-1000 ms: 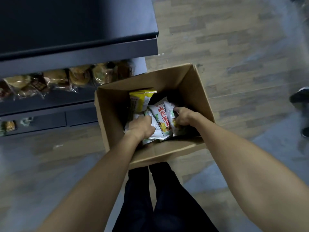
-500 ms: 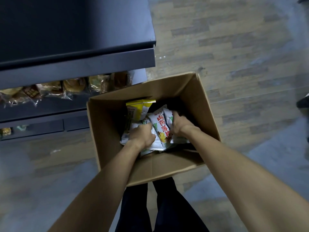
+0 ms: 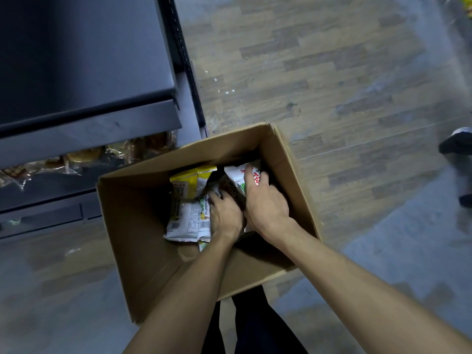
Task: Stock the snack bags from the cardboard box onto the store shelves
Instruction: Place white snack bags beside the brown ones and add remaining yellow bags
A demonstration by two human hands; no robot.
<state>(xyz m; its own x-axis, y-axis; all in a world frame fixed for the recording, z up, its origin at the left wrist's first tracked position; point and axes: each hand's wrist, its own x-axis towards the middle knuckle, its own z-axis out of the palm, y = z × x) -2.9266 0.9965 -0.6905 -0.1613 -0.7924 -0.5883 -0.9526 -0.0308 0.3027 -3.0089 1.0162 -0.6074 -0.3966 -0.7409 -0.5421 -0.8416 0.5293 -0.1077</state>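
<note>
An open cardboard box [image 3: 138,226] stands on the floor in front of me. Inside lie several snack bags: a yellow one [image 3: 190,180], a white one with a barcode [image 3: 187,221], a white and red one [image 3: 238,175] and a dark brown one [image 3: 233,194]. Both my hands are down in the box, side by side. My left hand [image 3: 226,215] has its fingers curled into the pile at the dark brown bag. My right hand [image 3: 265,200] lies over the white and red bag, its fingers curled round the bag's far edge. Both palms are hidden.
A dark metal shelf unit [image 3: 89,129] stands to the left, touching the box's far left corner. Its lower shelf holds wrapped pastries [image 3: 84,157]. Another person's dark shoe [image 3: 457,141] is at the right edge. My legs [image 3: 255,328] are just behind the box, on wood-pattern floor.
My right hand has slid up onto the white and red bag, and the two hands have drawn closer together. A dark brown bag now shows between them. The view has shifted closer over the box.
</note>
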